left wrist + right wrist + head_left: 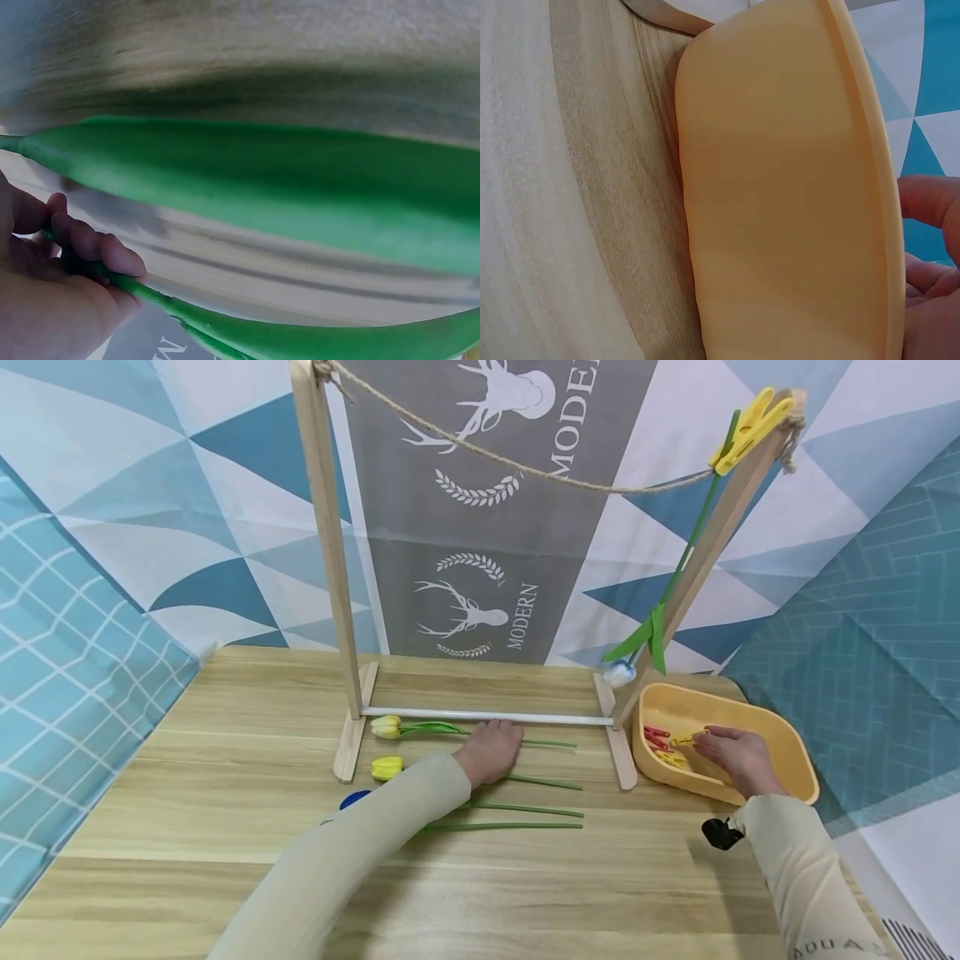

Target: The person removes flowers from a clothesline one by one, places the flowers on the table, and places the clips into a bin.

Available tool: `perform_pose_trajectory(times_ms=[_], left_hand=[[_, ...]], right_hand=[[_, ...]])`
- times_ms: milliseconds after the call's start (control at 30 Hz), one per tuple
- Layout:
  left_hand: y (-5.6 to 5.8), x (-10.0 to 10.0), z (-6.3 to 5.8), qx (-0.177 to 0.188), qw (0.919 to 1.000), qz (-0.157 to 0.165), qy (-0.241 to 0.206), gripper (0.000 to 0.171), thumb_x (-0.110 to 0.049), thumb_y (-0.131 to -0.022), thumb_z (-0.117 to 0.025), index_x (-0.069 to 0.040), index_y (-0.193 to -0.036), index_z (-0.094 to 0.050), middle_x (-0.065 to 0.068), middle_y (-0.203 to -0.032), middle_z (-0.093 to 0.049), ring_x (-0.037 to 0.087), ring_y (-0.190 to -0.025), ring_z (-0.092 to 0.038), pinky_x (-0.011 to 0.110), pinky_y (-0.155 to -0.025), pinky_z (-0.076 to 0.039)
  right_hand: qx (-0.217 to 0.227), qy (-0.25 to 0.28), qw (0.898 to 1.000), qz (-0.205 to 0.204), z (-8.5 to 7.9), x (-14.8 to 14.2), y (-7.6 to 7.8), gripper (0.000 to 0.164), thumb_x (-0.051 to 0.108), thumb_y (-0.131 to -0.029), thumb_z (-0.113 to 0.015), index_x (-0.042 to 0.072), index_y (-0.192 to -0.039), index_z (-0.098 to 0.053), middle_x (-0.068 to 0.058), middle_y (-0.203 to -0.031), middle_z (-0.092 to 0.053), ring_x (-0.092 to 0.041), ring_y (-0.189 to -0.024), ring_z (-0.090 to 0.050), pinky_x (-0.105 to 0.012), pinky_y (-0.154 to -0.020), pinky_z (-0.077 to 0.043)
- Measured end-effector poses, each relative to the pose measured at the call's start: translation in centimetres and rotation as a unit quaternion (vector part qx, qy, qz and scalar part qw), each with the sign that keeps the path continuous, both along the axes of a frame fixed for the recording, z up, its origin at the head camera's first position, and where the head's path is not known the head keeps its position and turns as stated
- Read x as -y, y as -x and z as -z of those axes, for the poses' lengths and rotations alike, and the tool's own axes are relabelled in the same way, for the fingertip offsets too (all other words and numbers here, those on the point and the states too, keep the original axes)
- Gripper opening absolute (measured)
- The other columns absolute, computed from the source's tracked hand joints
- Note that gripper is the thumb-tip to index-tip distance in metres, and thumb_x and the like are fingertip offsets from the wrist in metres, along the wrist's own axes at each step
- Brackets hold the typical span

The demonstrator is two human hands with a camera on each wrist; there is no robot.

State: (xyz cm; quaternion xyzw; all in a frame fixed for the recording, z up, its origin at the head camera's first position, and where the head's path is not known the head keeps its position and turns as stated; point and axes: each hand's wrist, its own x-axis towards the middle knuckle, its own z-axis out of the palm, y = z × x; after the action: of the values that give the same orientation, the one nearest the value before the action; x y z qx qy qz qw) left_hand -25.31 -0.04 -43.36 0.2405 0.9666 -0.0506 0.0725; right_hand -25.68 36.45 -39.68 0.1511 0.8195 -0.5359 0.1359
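My left hand (491, 750) holds the green stem of a pale yellow artificial tulip (386, 727) lying on the table; the left wrist view shows its fingers curled round the stem (139, 286). Over the orange-yellow basin (780, 735), my right hand (738, 758) pinches a yellow clothespin (688, 739). Red clothespins (657, 737) and more yellow ones lie at the basin's left end. In the right wrist view the basin's wall (787, 180) hides most of that hand. A brighter yellow tulip (387, 767) and a blue flower (354, 798) lie nearer, partly behind my left sleeve.
A wooden frame (330, 543) stands at the back, with a sagging rope (525, 468) between its posts. At the rope's right end a large yellow clothespin (750, 431) holds a blue-white tulip (619, 673) hanging head down. A white rod (487, 716) joins the feet.
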Motion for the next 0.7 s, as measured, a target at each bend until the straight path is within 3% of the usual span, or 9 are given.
perform_pose_trajectory(times_ms=[700], left_hand=[[-0.19, 0.07, -0.25, 0.006, 0.9998, -0.004, -0.018, 0.025, -0.014, -0.099, -0.037, -0.010, -0.121, -0.048, 0.009, -0.118, -0.054, 0.024, -0.114, -0.053, 0.038, -0.093, -0.047]], right_hand=[[0.058, -0.043, 0.997, -0.032, -0.19, 0.21, 0.78, 0.066, 0.027, -0.096, -0.050, -0.012, -0.142, -0.022, -0.030, -0.145, -0.030, 0.005, -0.080, -0.062, -0.030, -0.091, -0.046]])
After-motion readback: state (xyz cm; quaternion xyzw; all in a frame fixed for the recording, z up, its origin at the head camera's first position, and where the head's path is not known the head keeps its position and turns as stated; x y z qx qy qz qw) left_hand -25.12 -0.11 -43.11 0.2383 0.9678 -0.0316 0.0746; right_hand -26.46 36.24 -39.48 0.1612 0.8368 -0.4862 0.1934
